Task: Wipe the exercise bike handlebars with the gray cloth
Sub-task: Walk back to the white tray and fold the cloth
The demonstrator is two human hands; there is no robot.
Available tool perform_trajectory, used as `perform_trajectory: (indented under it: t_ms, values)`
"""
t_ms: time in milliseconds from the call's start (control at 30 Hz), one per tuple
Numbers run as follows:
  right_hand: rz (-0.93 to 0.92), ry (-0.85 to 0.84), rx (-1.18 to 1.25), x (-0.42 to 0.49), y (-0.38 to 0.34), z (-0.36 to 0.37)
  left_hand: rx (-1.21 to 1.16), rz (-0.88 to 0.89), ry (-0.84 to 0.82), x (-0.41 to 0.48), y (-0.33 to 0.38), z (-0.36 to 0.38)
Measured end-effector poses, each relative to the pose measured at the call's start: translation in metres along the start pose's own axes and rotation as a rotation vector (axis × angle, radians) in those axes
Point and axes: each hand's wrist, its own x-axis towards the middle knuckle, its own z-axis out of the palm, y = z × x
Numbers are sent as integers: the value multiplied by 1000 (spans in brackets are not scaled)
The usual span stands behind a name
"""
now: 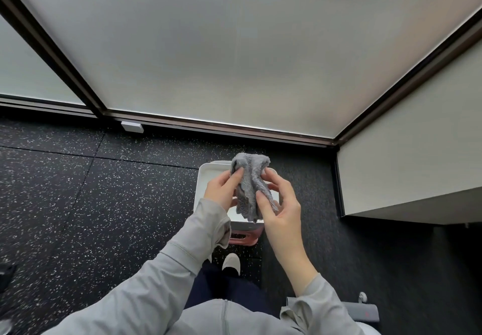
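A fluffy gray cloth (249, 178) hangs bunched between both hands, held up in front of me above a white tray. My left hand (223, 190) grips its left side, fingers curled into the fabric. My right hand (280, 204) pinches the right side between thumb and fingers. No exercise bike handlebars are in view.
A white tray (206, 178) sits on a pink stool or crate (243, 235) directly below the cloth. Black speckled rubber floor (91, 204) spreads to the left. Frosted glass panels (208, 47) stand ahead, a white wall ledge (417, 178) at right. My shoe (231, 263) is beneath.
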Motion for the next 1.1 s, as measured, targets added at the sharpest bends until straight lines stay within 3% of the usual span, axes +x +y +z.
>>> perform_trajectory:
  t_ms: [133, 233, 367, 467, 600, 700, 800, 1100]
  values:
    - [151, 2, 47, 7, 11, -7, -83, -94, 24, 9, 5, -9]
    - [400, -27, 255, 20, 17, -12, -135, -177, -17, 14, 8, -16]
    - [593, -219, 454, 34, 15, -19, -213, -270, -135, 17, 9, -24]
    - [551, -259, 464, 40, 18, -20, -211, -320, -173, 23, 7, -30]
    - [433, -189, 370, 46, 27, -18, -118, -326, -124, 38, 0, -32]
    - [427, -161, 328, 51, 39, -11, 69, -203, -102, 47, -10, -31]
    - [421, -138, 264, 58, 56, -7, 99, -137, 1, 59, -24, -34]
    - [484, -162, 74, 81, 137, 14, 375, -90, 158, 128, -89, -60]
